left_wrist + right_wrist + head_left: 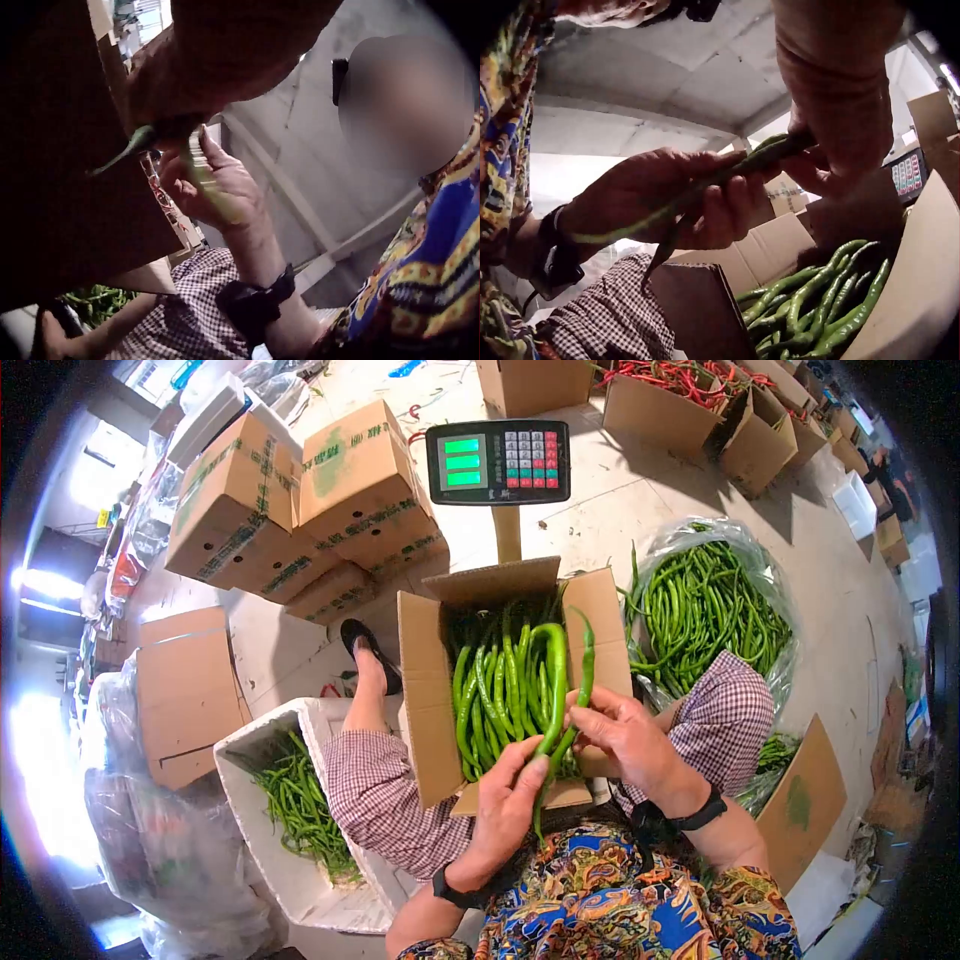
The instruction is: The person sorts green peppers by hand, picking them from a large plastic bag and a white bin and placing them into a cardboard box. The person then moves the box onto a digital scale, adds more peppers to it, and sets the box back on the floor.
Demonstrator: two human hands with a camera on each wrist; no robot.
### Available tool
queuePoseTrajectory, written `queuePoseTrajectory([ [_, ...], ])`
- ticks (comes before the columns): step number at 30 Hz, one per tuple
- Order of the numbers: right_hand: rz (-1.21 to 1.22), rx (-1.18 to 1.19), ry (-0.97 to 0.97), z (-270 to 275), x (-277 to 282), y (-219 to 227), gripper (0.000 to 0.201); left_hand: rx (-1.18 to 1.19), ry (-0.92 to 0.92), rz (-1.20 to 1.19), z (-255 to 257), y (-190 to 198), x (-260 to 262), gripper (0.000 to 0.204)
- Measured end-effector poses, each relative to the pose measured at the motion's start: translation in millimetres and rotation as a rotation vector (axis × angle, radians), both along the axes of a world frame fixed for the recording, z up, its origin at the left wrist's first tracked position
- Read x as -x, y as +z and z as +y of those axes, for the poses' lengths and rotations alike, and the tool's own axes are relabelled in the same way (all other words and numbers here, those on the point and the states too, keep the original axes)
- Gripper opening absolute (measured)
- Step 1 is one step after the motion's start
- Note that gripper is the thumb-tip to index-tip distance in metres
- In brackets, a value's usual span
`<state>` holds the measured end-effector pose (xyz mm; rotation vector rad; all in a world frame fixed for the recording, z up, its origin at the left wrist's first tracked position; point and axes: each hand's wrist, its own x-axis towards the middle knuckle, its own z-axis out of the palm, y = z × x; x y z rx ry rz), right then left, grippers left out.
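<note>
Long green peppers (500, 680) lie lengthwise in an open cardboard box (425, 700) between the person's legs. Over the box's near right part, the left hand (508, 800) pinches long green peppers (553, 705) between thumb and fingers. Close beside it, the right hand (630, 740) holds a pepper with its thumb and fingertips. In the right wrist view, the left hand (667, 195) has its fingers curled round the peppers, and the right hand (840, 112) grips their other end. The left wrist view is dark near the peppers.
A scale display (498, 463) stands beyond the box. Closed cartons (360, 490) are at left, a foam box (300, 840) of green peppers at lower left, a plastic-lined container (710, 600) of green peppers at right, and boxes of red peppers (680, 385) at upper right.
</note>
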<state>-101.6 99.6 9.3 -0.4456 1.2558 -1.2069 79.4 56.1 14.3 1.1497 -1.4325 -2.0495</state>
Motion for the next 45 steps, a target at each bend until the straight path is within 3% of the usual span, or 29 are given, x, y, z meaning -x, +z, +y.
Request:
queuePoseTrajectory([
  [2,-0.12,-0.023,-0.025,3,7,-9,0.031,-0.236,0.085,0.118,-3,-10,-4,0.033],
  [4,-0.16,-0.08,-0.015,-1,13,-6,0.033,-0.257,0.157,0.175,-3,-16,-6,0.034],
  [6,-0.382,-0.064,-0.054,-3,18,-10,0.035,-0.391,0.172,0.315,-8,-18,-13,0.036],
  [12,-0.42,-0.079,-0.084,-8,21,-13,0.036,-0.475,0.314,0.345,-21,-11,-14,0.035],
  [16,-0.35,-0.072,-0.058,-14,31,-23,0.035,-0.465,0.306,0.293,-30,-18,-22,0.034],
  [19,-0.108,-0.114,-0.055,-22,34,-38,0.035,-0.391,0.406,0.244,-44,-21,-25,0.032],
  [22,-0.023,-0.147,-0.031,-29,36,-49,0.036,-0.292,0.415,0.171,-59,-27,-23,0.031],
  [26,0.127,-0.191,0.088,-39,31,-48,0.037,-0.302,0.38,0.13,-76,-45,-21,0.029],
  [32,0.034,-0.144,0.036,-47,31,-34,0.037,-0.287,0.376,0.032,-84,-40,-15,0.027],
  [35,0.017,-0.154,0.049,-44,32,-34,0.037,-0.2,0.283,-0.129,-82,-47,-21,0.027],
  [38,-0.01,-0.157,0.069,-45,32,-38,0.037,-0.091,0.19,-0.254,-86,-31,-16,0.031],
  [40,-0.052,-0.171,0.027,-46,32,-41,0.037,-0.119,0.211,-0.229,-81,-42,-19,0.037],
  [42,-0.057,-0.158,0.01,-47,33,-46,0.038,0.101,0.212,-0.284,-76,-51,-18,0.045],
  [45,-0.063,-0.168,0.016,-49,31,-47,0.038,0.043,0.206,-0.284,-75,-54,-15,0.049],
])
